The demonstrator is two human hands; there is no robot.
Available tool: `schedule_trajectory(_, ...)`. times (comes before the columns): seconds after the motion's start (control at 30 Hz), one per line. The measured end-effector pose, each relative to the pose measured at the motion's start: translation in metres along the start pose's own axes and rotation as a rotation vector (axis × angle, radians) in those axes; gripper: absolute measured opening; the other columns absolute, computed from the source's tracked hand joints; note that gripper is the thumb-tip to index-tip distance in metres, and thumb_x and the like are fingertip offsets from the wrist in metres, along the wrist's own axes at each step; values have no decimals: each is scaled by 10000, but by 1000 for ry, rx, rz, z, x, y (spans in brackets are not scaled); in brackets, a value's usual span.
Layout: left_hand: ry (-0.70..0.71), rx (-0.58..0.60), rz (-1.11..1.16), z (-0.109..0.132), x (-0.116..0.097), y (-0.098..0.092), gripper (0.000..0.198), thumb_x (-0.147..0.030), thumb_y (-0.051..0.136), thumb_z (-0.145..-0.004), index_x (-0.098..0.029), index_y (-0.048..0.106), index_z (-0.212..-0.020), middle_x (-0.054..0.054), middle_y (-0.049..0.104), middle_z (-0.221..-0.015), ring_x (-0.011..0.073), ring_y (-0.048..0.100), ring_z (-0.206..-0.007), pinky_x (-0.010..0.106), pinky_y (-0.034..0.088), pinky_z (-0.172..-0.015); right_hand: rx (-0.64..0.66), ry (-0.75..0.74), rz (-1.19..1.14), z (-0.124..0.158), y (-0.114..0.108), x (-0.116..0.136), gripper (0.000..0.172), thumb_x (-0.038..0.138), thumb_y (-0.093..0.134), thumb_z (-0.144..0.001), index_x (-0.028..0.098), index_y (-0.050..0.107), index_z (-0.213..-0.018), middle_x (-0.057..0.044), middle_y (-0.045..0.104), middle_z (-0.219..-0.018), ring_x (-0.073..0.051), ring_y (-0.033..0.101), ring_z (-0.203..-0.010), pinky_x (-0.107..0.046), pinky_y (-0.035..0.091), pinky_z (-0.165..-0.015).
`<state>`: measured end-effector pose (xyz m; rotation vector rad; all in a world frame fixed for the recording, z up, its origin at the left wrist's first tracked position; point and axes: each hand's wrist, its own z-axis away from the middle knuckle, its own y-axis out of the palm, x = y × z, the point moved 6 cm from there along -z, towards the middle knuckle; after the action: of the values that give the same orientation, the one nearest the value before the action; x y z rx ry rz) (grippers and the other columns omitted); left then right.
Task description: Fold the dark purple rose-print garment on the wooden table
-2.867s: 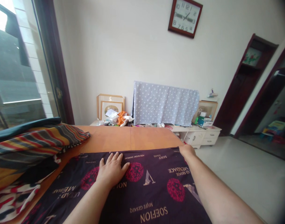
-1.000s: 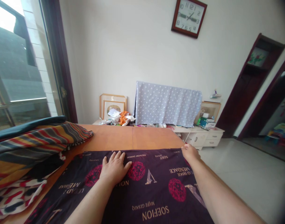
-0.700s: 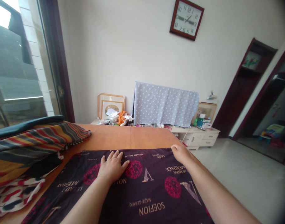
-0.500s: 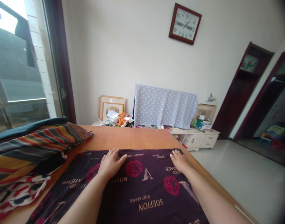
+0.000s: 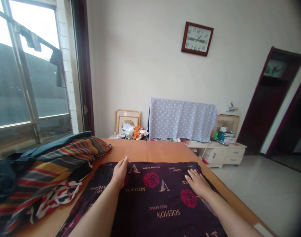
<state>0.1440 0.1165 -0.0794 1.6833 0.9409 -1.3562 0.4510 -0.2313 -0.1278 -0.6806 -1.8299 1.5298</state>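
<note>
A dark purple cloth [image 5: 140, 204] with red round prints and gold lettering lies spread over the wooden table. My left hand [image 5: 119, 172] rests on its upper left part, turned on its side with the thumb up; the other fingers are mostly hidden. On the upper right part of the cloth, my right hand [image 5: 197, 184] lies flat with its fingers spread. The cloth's far edge runs just beyond both hands.
A heap of striped clothes [image 5: 73, 154] sits on the table's left side. Bare wood of the table [image 5: 162, 150] shows past the cloth. Behind stands a low white cabinet [image 5: 229, 153], with a polka-dot cover [image 5: 182, 120] over something above it.
The view has shifted left and up a little. My left hand has turned from palm-down onto its side. My right hand has drawn back slightly from the cloth's far right corner.
</note>
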Motion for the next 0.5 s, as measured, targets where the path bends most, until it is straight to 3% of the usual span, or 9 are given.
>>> schedule_trajectory(0.13, -150, -32, 115, 1, -9, -17, 434, -542, 563, -883, -136, 682, -978, 162, 716, -1144, 243, 663, -1113, 356, 480, -994, -1, 28, -26, 3, -3, -2, 669, 517, 326, -962, 128, 426, -1497, -143, 353, -1574, -304, 221, -1495, -489, 227, -1188)
schedule_trajectory(0.27, -180, -53, 86, 12, -29, -43, 450, -536, 541, -896, -125, 692, -997, 182, 734, -1085, 268, 689, -1064, 403, 488, -990, -39, 11, -97, 14, -19, 17, 663, 515, 351, -957, 115, 457, -1475, -154, 370, -1563, -304, 246, -1487, -470, 264, -1181)
schedule_trajectory(0.5, -91, 16, -151, 67, -68, -102, 700, -698, 404, -887, -101, 659, -1148, 185, 720, -1154, 253, 699, -1042, 362, 518, -914, -47, -139, -359, 81, -42, 68, 586, 564, 430, -922, 194, 614, -1338, -108, 526, -1460, -273, 404, -1415, -418, 346, -1151)
